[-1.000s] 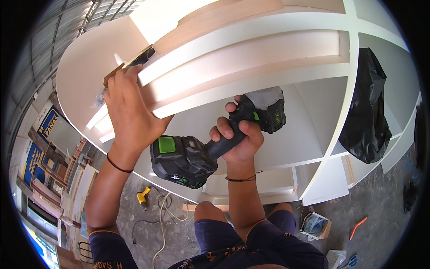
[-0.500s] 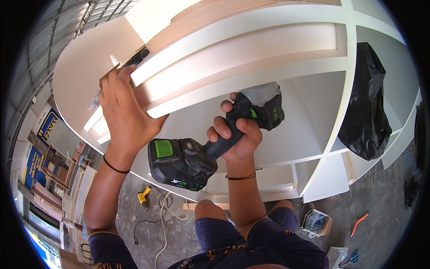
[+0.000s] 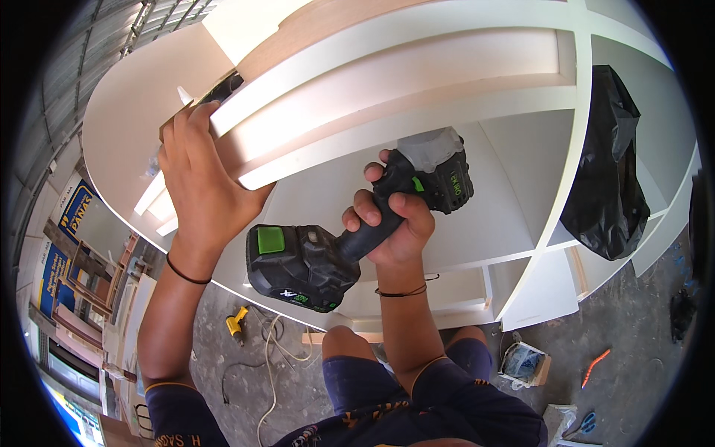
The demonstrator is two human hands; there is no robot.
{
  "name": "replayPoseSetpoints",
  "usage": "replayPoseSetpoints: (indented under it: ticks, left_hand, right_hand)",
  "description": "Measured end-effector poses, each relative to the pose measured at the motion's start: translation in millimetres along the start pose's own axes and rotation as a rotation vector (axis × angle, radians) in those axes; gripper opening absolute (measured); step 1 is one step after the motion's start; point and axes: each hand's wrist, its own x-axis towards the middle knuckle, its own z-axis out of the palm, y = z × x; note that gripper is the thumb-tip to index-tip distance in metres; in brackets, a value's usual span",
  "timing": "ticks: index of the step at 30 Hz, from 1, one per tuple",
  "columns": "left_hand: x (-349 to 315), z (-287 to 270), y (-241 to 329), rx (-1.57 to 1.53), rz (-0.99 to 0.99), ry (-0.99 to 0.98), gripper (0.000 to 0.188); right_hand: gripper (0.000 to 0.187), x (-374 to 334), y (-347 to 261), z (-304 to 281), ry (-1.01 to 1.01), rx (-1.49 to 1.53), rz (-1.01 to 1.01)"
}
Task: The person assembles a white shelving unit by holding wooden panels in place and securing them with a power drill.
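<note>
My right hand is wrapped round the handle of a black and green cordless impact driver. Its battery end points lower left, while the grey nose is up under the front rail of a white cabinet; the bit's tip is hidden behind that rail. My left hand is spread over the rail's left part, fingers curled over the upper edge and thumb below. Whether something small sits under those fingers cannot be seen. A dark object lies just beyond the fingertips on the cabinet.
A black plastic bag hangs over the cabinet's right divider. On the concrete floor are a yellow power tool, a pale cable, an open box, an orange strip and blue-handled scissors. Wooden pieces stand at the left.
The whole view has shifted slightly, with the cabinet a little higher and further left. Both hands keep their places on the rail and the impact driver.
</note>
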Motion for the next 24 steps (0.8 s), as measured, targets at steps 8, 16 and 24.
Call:
replayPoseSetpoints:
  ticks: [8, 16, 24]
  left_hand:
    - [-2, 1, -3, -0.001, 0.018, 0.009, 0.082]
    - [-7, 7, -8, -0.01, 0.009, 0.061, 0.082]
    - [-4, 5, -2, 0.044, 0.071, 0.133, 0.057]
  right_hand:
    - [0.046, -30, -13, 18, 0.428, -0.208, 0.067]
    - [0.048, -85, -27, 37, 0.554, -0.398, 0.192]
    - [0.059, -177, -60, 66, 0.597, -0.834, 0.267]
